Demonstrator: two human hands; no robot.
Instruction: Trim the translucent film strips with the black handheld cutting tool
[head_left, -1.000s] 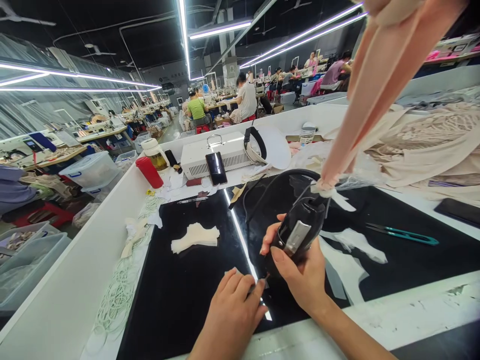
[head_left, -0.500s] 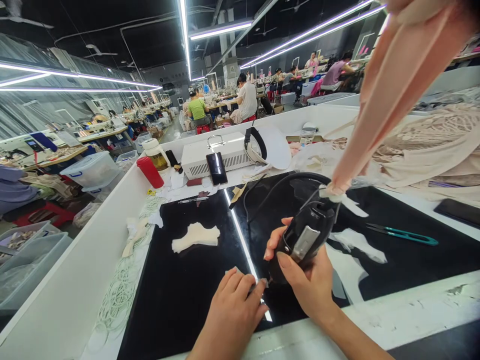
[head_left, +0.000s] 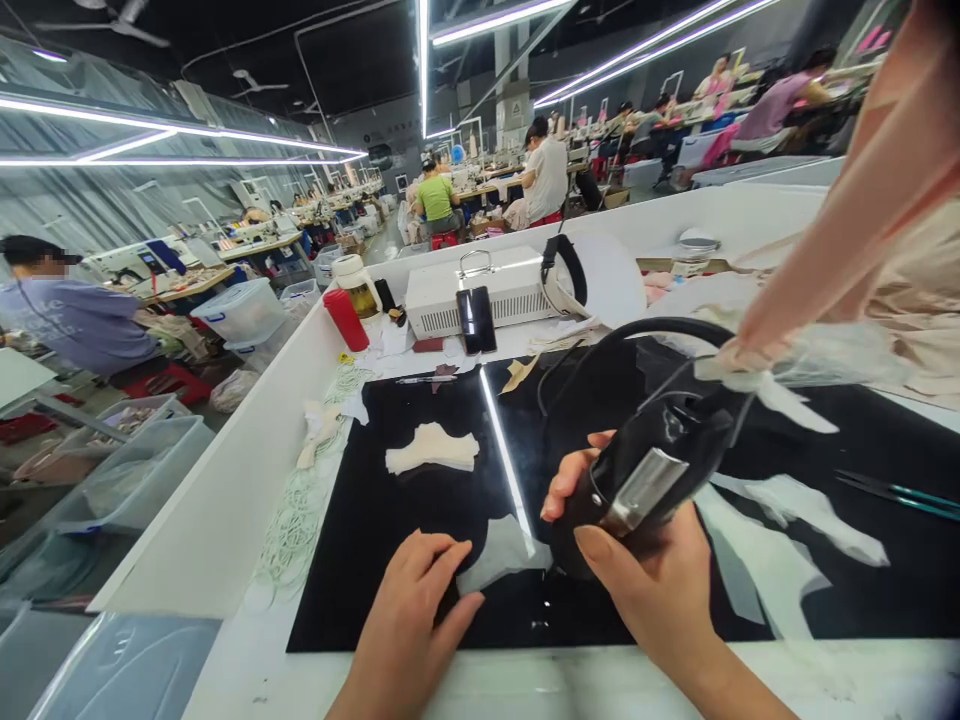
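Observation:
My right hand (head_left: 652, 560) is wrapped round a black handheld tool (head_left: 637, 480) with a metal plate on its side; a cable and a pink cloth strip (head_left: 832, 250) run up from it. My left hand (head_left: 416, 610) is at the left edge of a thin grey-white fabric piece (head_left: 499, 555) on the black board (head_left: 397, 600). Its fingers are slightly bent, with thumb and forefinger apart. The right end of that piece reaches the tool's base. A stack of cream cut pieces (head_left: 433, 448) lies further back on the left.
Pale cut pieces (head_left: 810, 510) and teal-handled snips (head_left: 900, 492) lie on the right. At the back stand a white box (head_left: 442, 300), a phone (head_left: 477, 320), a red cup (head_left: 346, 320) and a visor (head_left: 607, 280). Green cords (head_left: 296, 535) line the left side.
The view has swung left. My left hand has moved away from the tool, uncovering the thin fabric piece. My right hand still holds the tool.

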